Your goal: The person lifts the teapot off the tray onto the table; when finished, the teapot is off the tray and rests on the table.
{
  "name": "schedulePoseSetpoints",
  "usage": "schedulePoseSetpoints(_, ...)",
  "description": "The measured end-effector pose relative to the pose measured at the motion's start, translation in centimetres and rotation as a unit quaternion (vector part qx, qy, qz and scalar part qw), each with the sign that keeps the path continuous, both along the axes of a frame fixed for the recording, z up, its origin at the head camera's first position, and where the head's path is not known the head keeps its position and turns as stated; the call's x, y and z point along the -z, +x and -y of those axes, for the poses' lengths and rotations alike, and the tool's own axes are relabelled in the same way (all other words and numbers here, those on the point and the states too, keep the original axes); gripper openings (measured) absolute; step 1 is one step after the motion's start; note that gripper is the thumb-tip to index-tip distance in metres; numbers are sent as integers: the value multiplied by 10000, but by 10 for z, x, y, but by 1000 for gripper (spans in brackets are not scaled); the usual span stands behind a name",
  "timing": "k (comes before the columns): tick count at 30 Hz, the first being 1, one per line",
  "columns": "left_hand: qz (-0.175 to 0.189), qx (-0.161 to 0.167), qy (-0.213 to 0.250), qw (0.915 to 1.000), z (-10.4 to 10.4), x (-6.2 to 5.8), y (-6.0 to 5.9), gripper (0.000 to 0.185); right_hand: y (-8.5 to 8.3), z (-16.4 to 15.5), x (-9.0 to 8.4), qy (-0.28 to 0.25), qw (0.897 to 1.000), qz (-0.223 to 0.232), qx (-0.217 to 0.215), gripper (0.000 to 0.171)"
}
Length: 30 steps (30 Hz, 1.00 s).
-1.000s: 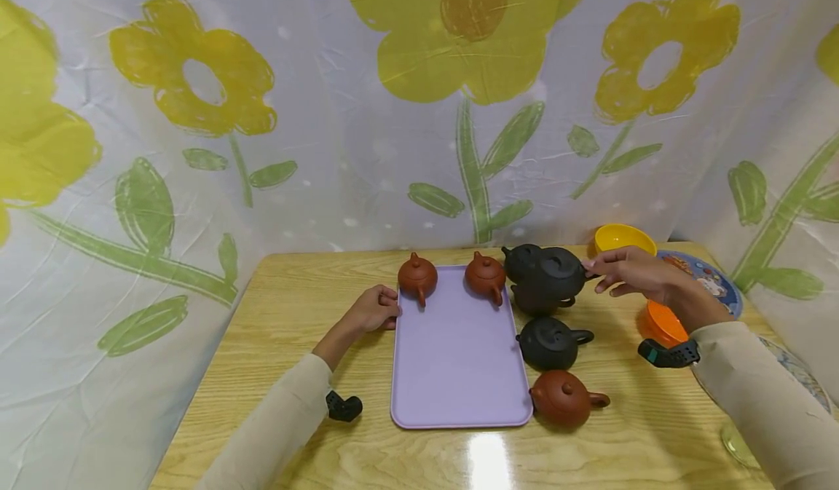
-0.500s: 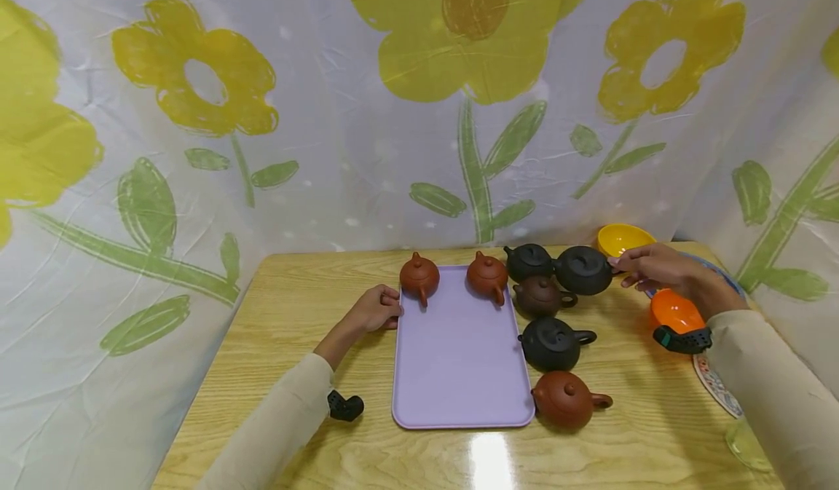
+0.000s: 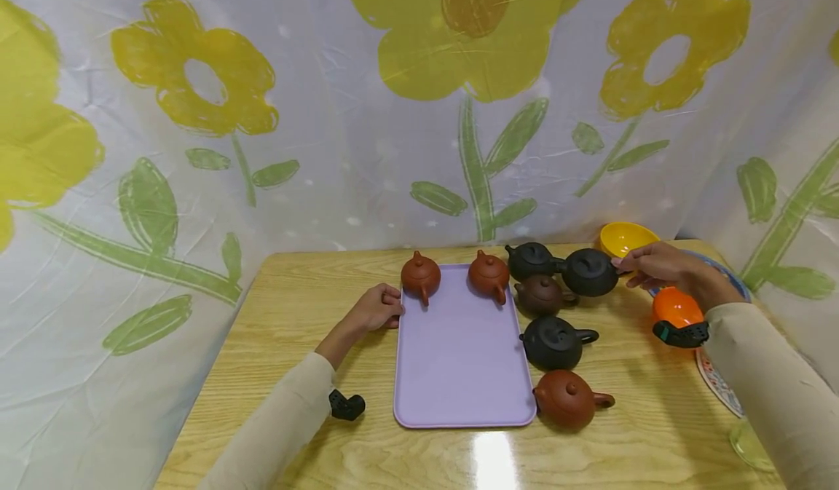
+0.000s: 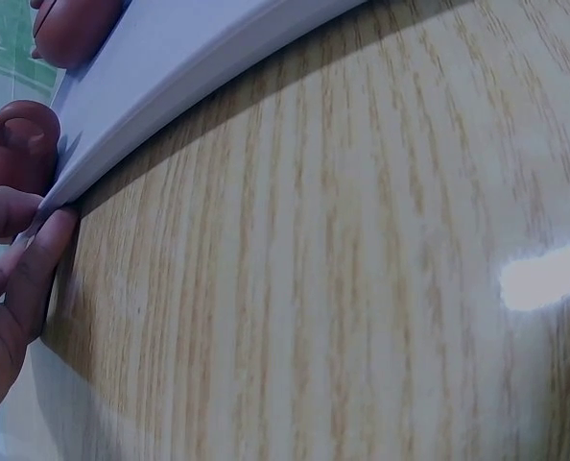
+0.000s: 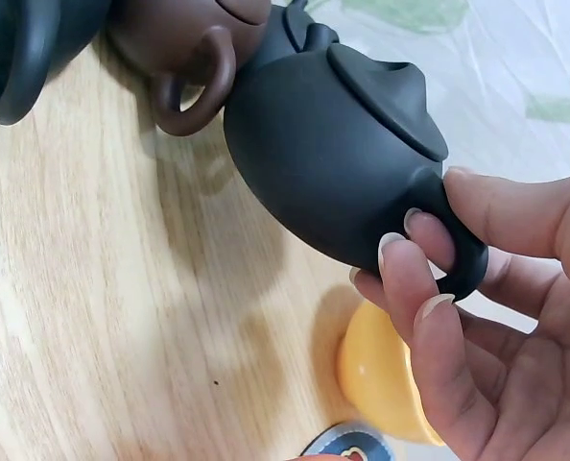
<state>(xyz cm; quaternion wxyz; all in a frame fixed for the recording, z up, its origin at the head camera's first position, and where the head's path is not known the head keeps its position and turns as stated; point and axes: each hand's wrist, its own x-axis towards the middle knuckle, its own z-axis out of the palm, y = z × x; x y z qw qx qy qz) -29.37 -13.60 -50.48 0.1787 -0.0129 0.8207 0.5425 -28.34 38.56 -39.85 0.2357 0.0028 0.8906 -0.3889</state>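
My right hand (image 3: 655, 265) pinches the loop handle of a black teapot (image 5: 328, 154) between thumb and fingers, at the back right. Its spout points left, at another black teapot (image 3: 529, 261). A dark brown teapot (image 3: 540, 295) sits just in front of these, then a black teapot (image 3: 552, 342) and a reddish-brown teapot (image 3: 565, 400) down the tray's right side. My left hand (image 3: 376, 308) grips the left rim of the lilac tray (image 3: 459, 373) between thumb and fingers. Two small reddish-brown teapots, one left (image 3: 421, 277) and one right (image 3: 489, 275), stand at the tray's far corners.
A yellow bowl (image 3: 625, 236) stands behind my right hand. An orange bowl (image 3: 675, 306) and a blue patterned plate (image 3: 739, 286) lie partly under my right forearm. A patterned plate (image 3: 717, 388) and a clear glass (image 3: 747, 446) are farther forward. A flowered curtain (image 3: 328, 184) hangs behind the table.
My right hand has moved the black teapot right and lower, from over the dark brown teapot to beside the rear black one. The brown teapot now shows. My left hand stays on the tray rim.
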Motion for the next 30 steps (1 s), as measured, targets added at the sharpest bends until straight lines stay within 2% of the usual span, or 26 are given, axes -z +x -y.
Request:
schedulePoseSetpoints(13, -47, 23, -49, 10000, -1, -1, 1, 34, 1, -2, 0, 85, 9998, 124, -125, 53)
schedulePoseSetpoints(22, -48, 30, -50, 10000, -1, -3, 1, 35, -1, -1, 6, 295, 9994, 127, -150, 56)
schedulePoseSetpoints(30, -58, 29, -79, 9999, -1, -1, 1, 34, -2, 0, 13, -50, 9996, 279, -71, 50)
